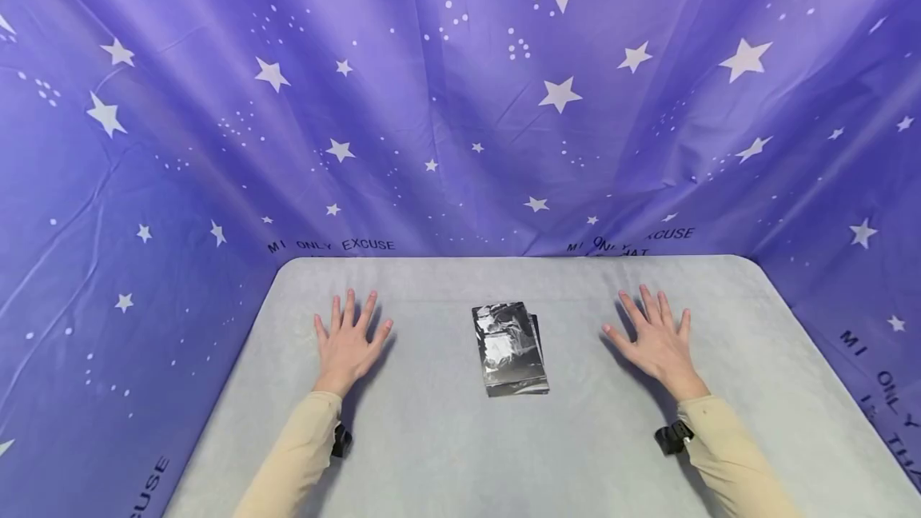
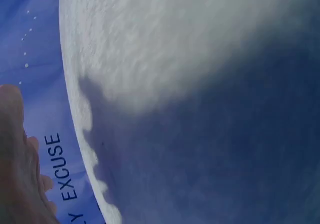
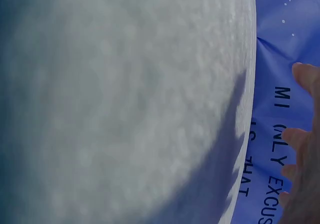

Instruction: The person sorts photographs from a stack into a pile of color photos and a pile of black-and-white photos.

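My left hand (image 1: 348, 348) is spread palm down at the left of the table, fingers straight and apart, holding nothing. On the other side my right hand (image 1: 658, 347) is spread the same way, also with nothing in it. Between the two hands lies a small stack of flat, glossy black packets (image 1: 509, 346) in shiny clear wrapping, the lower ones sticking out at the right and near edges. Neither hand touches the stack. In the left wrist view the left hand (image 2: 20, 169) shows at the left edge; the right wrist view has the right hand (image 3: 305, 169) at its right edge.
A pale grey cloth-like surface covers the table (image 1: 432, 454), whose far corners are rounded. Purple-blue curtains (image 1: 446, 102) with white stars and black lettering hang behind it and along both sides. A small black device (image 1: 673, 438) sits at each wrist by the beige sleeves (image 1: 734, 454).
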The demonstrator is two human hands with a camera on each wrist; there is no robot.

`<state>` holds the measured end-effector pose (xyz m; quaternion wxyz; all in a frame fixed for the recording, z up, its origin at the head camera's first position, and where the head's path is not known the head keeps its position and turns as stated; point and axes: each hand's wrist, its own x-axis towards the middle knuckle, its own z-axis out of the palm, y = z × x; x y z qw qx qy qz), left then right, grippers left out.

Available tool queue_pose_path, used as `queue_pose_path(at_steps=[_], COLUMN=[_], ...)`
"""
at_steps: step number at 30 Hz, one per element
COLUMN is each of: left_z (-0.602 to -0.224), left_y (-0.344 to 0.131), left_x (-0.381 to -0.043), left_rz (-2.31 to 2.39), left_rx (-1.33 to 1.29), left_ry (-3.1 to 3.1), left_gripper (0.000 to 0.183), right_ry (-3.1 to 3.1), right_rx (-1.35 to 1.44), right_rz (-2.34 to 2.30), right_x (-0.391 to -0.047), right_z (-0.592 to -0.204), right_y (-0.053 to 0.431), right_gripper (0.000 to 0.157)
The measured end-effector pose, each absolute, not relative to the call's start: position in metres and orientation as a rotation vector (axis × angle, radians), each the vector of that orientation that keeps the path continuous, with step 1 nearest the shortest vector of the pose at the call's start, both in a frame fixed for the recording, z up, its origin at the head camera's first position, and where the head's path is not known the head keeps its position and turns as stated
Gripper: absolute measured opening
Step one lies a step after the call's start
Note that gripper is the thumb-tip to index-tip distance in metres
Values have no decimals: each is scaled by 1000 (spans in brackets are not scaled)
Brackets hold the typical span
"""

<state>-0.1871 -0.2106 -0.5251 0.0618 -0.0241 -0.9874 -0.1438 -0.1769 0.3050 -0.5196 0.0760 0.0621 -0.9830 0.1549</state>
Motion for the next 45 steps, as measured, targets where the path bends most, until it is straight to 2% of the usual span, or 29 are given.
queue_pose_path(at_steps=[10, 24, 33, 37, 40, 45], left_z=[-529, -525, -530, -531, -530, -531], left_y=[-190, -122, -88, -75, -68, -58], left_x=[-187, -195, -178, -172, -168, -161], left_rz=[-417, -642, -748, -796, -832, -830], left_rx=[-142, -207, -310, -339, -363, -372], left_ry=[-2992, -3040, -3055, -3070, -3060, -3029], left_gripper=[71, 67, 61, 57, 54, 54], right_ry=[-2972, -2957, -2936, -2897, -2886, -2902], right_rx=[217, 298, 394, 442, 425, 339], right_rz=[461, 725, 838, 923, 1008, 1066], right_x=[-176, -176, -175, -173, -172, -169], right_z=[-518, -513, -511, -515, -518, -523], right_y=[292, 244, 212, 199, 190, 177], right_gripper=[78, 69, 66, 57, 51, 50])
